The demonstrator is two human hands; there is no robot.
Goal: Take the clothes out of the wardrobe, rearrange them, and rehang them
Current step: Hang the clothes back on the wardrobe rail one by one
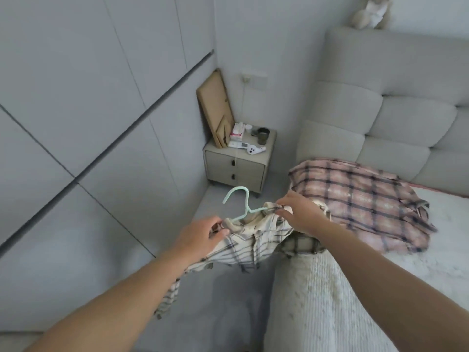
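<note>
Between the wardrobe doors [76, 123] at 9 o'clock and the bed [355, 288] at 3 o'clock, you hold a cream plaid shirt [253, 242] on a pale green hanger [241, 207] out over the floor. Your left hand [200, 237] is curled, thumb and fingertips pinching the shirt's left shoulder where it sits over the hanger's end. Your right hand [299, 212] is likewise curled, fingers pinching the right shoulder fabric at the hanger's other end. Hanger hook stands clear above the collar, pointing toward 11 o'clock. Shirt body hangs down between your forearms; one sleeve trails toward 7 o'clock under your left arm, its cuff hard to make out. Right part of the shirt runs under your right wrist and onto the bed edge, mostly hidden. Whether the hanger arms are fully seated inside the shoulders cannot be told; fabric covers them. A pink plaid shirt [360, 201] lies spread on the bed at 2 o'clock, blurred. At 12 o'clock, a nightstand [236, 166] carries small items too small to identify, with a flat cardboard box [214, 105] leaning on the wall behind it. A plush toy [371, 12] sits on the headboard [393, 110], cut off by the top edge.
</note>
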